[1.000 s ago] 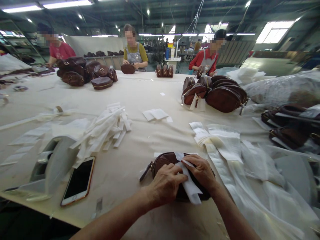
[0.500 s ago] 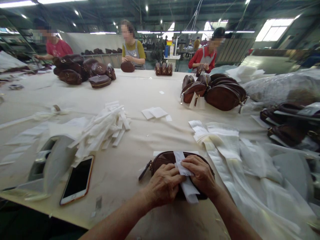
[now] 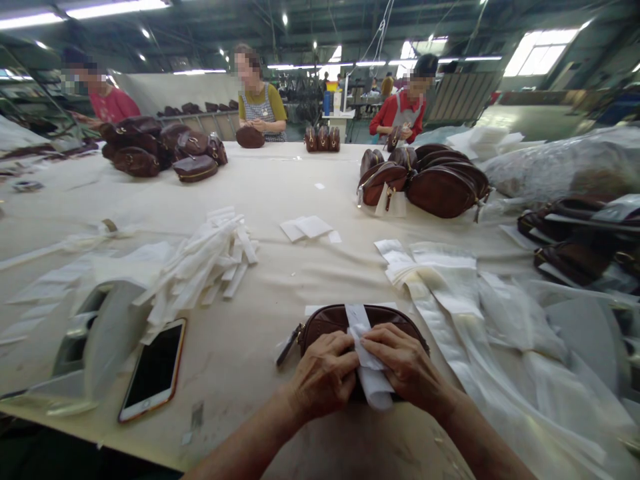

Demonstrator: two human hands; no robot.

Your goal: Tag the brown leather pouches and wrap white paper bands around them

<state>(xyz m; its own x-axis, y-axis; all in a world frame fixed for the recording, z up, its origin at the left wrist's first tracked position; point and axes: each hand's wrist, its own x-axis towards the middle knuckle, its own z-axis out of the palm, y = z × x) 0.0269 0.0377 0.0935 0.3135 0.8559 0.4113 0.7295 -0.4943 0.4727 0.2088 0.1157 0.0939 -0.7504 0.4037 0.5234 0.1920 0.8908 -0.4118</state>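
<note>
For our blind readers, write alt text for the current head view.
A person's left hand and right hand touch a white strip laid across a brown bag on a table. Around them lie a phone, loose strips and more bags, with three people beyond.

Beyond the oval brown leather bag [image 3: 323, 321]: open to pass across cream tabletop [image 3: 275, 283], over white paper squares [image 3: 314, 227] (thin, lying flat).
Left side: hemmed by black-screened phone [image 3: 153, 370] and heaped white paper strips [image 3: 203, 260].
Right side: blocked by translucent white wrapping sheets [image 3: 450, 287].
Past the sheets: barred by clustered glossy brown bags [image 3: 440, 190].
</note>
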